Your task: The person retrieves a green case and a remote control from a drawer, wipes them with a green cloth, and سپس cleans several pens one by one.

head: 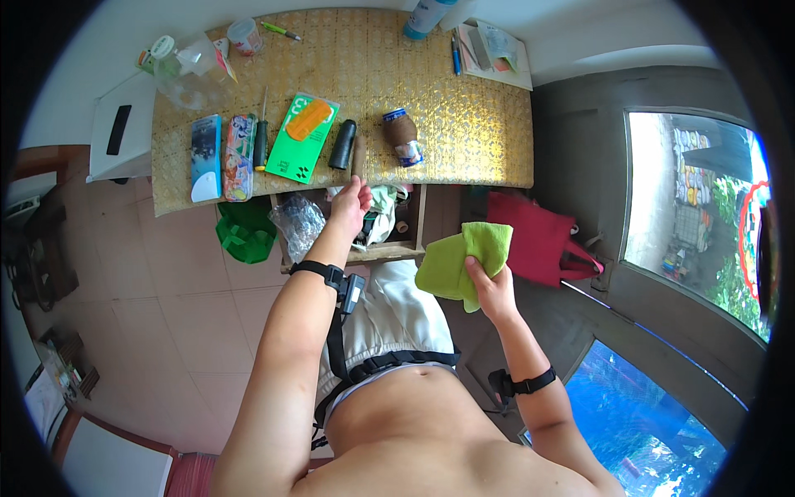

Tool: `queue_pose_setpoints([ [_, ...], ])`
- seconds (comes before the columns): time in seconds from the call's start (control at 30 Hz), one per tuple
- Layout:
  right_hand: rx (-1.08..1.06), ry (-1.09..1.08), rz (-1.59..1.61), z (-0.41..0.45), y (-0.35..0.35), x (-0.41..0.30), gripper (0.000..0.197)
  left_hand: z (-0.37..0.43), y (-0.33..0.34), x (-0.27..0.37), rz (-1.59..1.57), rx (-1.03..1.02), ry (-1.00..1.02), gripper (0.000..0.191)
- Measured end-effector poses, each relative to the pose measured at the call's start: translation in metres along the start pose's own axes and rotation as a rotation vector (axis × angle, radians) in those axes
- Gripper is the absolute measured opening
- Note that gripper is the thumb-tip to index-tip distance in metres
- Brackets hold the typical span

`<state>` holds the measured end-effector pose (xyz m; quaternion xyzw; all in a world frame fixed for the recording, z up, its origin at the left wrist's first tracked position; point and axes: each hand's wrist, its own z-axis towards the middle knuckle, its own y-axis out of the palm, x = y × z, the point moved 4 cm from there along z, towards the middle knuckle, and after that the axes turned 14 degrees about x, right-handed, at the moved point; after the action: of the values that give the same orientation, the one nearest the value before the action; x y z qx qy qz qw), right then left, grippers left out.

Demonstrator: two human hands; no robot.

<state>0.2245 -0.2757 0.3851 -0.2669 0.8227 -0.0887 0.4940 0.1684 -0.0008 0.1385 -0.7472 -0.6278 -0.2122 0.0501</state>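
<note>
In my right hand is a folded lime-green cloth, gripped with the thumb on top, in front of the table's right half. My left hand is at the table's front edge, above an open drawer. Its fingertips meet the near end of a brown rod; whether they grip it is unclear. Just left of the rod lies a black tapered cylinder. A jar wrapped in brown cord is to the right. An orange plastic piece rests on a green booklet.
A screwdriver, a decorated tin case and a blue box line the left. Clear plastic and white cloth fill the drawer. A green bag and red bag flank it. Glazed doors stand right.
</note>
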Motion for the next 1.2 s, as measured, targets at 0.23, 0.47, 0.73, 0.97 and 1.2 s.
queue_pose_setpoints([
  [0.23, -0.008, 0.027, -0.066, 0.008, 0.013, 0.015, 0.037, -0.007, -0.002, -0.003, 0.152, -0.168, 0.078, 0.03],
  [0.47, -0.044, 0.075, -0.127, 0.021, 0.014, 0.034, 0.037, -0.015, -0.044, -0.033, 0.459, -0.146, 0.113, 0.038],
  [0.73, -0.047, 0.132, -0.148, 0.051, 0.003, 0.056, 0.037, 0.01, -0.082, -0.113, 1.562, 0.073, 0.416, 0.054],
  [0.97, -0.016, 0.125, -0.211, 0.06, -0.005, 0.054, 0.035, 0.014, -0.04, -0.111, 1.825, 0.223, 0.407, 0.067],
  [1.2, -0.102, 0.23, -0.289, 0.067, 0.008, 0.053, 0.037, 0.036, -0.051, -0.121, 1.745, 0.307, 0.577, 0.023],
])
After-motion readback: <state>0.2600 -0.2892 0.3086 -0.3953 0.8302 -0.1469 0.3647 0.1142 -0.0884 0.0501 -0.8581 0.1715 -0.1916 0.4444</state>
